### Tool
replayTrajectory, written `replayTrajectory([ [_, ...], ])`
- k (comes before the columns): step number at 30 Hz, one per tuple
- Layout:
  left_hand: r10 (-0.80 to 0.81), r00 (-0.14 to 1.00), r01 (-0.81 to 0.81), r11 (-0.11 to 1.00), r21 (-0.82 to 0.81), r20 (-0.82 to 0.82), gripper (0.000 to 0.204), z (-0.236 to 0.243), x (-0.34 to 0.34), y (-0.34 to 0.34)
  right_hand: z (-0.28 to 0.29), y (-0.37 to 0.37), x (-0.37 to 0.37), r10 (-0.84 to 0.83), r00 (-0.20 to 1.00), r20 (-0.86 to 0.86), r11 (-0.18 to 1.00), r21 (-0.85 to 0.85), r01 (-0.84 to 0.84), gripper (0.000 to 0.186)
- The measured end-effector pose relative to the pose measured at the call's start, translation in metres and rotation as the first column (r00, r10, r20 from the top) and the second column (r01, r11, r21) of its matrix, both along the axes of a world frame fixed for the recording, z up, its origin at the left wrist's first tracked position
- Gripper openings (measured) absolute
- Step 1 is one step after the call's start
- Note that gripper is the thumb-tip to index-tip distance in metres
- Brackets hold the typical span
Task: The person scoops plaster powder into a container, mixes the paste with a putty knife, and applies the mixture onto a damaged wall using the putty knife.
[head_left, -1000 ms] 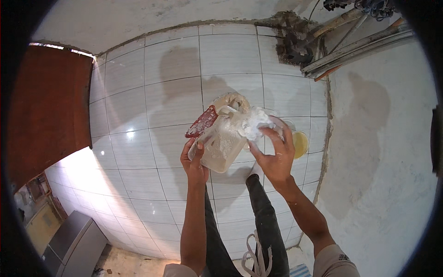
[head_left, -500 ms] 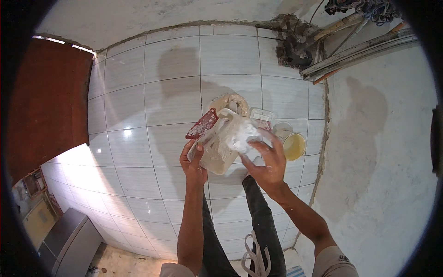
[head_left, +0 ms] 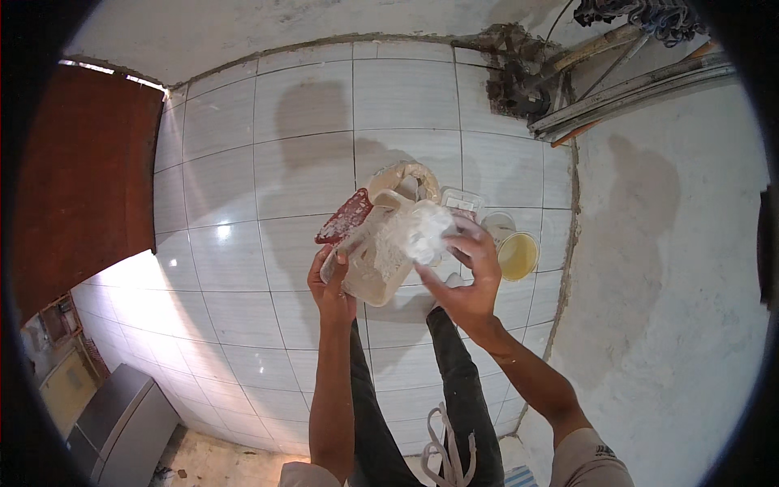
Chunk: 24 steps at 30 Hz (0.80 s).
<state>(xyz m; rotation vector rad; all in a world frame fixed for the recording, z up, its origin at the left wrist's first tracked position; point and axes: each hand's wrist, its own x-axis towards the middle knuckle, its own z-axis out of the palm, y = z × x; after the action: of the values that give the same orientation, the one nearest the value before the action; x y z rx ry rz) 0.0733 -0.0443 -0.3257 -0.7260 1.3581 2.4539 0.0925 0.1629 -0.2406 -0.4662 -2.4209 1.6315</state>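
Note:
My left hand [head_left: 331,292] is closed on the left edge of a translucent plastic tray [head_left: 381,284], thumb on top, holding it tilted. White powder coats its inside. Over the tray's right side is a white, powder-covered lump [head_left: 428,234]; what it is made of does not show. My right hand [head_left: 477,284] is curled around the lump's right side, thumb below it and fingers above, slightly blurred. A red, flat-looking piece dusted with white [head_left: 345,217] stands out beyond the tray's left edge; whether it touches the tray, I cannot tell.
A round container with a beige rim [head_left: 389,177] stands behind the tray. To its right are a clear plastic box [head_left: 462,200] and a tub with yellow inside [head_left: 517,256]. A white wall [head_left: 673,243] rises on the right; pipes and beams [head_left: 625,97] lean in the far right corner.
The tray, my left hand and the red piece have shifted slightly left. My right hand's fingers have moved a little, still around the white lump.

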Motion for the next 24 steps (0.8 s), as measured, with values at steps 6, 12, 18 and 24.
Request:
replayTrajectory([
  [6,0.049,0.998,-0.047,0.997,-0.053,0.032,0.030,0.003,-0.001,-0.007,-0.054,0.012,0.020,-0.343,0.865,0.366,0.504,-0.706,0.498,0.033],
  [12,-0.004,0.999,0.011,0.983,-0.184,0.038,0.045,-0.006,0.001,-0.025,-0.181,0.013,0.021,-0.339,0.741,0.580,0.341,-0.658,0.671,0.025],
  [18,-0.052,0.998,0.040,0.970,-0.239,-0.045,0.037,-0.011,-0.007,-0.038,-0.312,-0.007,0.013,-0.305,0.628,0.716,0.204,-0.595,0.778,0.032],
  [24,-0.008,1.000,0.004,0.968,-0.250,-0.015,0.036,-0.013,-0.008,-0.038,-0.355,-0.022,0.013,-0.178,0.651,0.738,0.327,-0.579,0.747,0.029],
])
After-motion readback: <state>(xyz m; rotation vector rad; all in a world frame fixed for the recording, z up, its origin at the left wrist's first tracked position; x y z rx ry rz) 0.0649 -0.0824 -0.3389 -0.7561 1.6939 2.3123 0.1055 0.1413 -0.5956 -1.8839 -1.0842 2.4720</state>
